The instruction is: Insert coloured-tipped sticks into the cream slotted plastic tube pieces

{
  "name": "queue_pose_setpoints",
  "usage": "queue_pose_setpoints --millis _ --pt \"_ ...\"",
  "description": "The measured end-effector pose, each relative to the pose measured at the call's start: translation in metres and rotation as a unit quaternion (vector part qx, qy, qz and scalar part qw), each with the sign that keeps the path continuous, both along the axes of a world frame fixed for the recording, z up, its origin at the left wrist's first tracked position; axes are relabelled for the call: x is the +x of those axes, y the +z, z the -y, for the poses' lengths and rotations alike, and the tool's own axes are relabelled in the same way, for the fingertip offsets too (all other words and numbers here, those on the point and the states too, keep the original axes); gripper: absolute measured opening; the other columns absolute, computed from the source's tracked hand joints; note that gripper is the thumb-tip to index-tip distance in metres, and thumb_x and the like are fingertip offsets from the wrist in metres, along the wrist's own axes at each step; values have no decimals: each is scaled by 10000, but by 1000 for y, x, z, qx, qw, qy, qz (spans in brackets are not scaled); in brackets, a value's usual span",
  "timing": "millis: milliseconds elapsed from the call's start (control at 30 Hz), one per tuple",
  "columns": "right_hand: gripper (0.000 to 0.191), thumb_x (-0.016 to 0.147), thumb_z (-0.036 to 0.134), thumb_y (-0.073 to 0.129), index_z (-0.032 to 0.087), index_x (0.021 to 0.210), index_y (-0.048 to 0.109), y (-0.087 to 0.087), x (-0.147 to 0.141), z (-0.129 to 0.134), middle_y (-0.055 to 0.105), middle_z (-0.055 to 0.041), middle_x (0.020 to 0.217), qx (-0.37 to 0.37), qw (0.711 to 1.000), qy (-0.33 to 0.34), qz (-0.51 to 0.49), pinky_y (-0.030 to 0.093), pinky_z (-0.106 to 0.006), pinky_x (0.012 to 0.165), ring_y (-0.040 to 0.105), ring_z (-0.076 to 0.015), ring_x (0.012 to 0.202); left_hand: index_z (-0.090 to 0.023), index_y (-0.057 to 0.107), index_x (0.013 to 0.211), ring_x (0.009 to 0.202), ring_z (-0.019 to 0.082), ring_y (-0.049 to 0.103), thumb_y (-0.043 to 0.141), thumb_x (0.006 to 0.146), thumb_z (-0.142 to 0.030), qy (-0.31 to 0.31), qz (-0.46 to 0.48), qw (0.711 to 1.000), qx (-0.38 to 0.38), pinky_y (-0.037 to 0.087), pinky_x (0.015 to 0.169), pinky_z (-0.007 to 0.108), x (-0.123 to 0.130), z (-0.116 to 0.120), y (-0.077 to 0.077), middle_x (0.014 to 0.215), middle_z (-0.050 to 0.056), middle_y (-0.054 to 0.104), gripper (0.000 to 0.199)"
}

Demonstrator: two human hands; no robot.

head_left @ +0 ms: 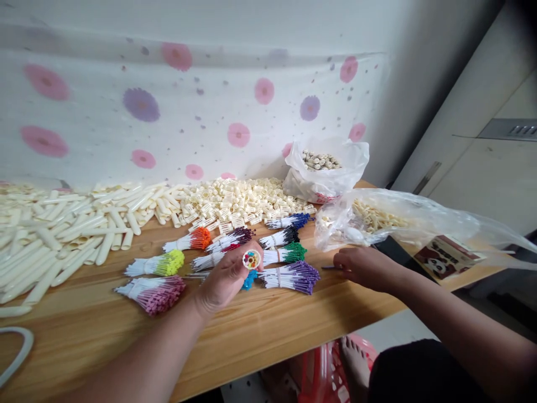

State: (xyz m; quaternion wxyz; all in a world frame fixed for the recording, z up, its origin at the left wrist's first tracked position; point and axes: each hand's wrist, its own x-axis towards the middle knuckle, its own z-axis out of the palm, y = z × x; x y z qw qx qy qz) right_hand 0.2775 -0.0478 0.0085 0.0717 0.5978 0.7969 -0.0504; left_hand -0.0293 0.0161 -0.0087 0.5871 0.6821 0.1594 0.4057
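My left hand (224, 280) is closed around a cream pen barrel (251, 253), its round end facing me with several coloured tips showing inside. Around that hand lie banded bundles of white pen refills with coloured ends: purple (291, 277), green (289, 253), black (283, 237), blue (293, 220), orange (193, 239), yellow (157, 263) and pink (155, 293). A light blue bundle (249, 280) is partly behind the hand. To the right, my right hand (356, 268) pinches a thin pen refill (328, 267) with a dark bluish end, low over the table.
Cream tubes (71, 229) are heaped at the left, with small slotted cream parts (247, 201) at the back. Two plastic bags of parts, one upright (312, 182) and one lying (377, 215), stand near a panda-printed box (447, 257). The wooden table's front edge (293, 350) is close.
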Motion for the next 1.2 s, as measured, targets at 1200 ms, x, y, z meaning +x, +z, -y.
queue_pose_setpoints --millis 1200 --pt "104 797 152 574 218 860 622 45 -5 26 622 -30 799 152 944 49 -289 444 -282 609 565 -149 675 -178 602 703 703 201 497 531 753 -643 -18 -29 999 11 411 659 359 2 1 3 726 62 498 474"
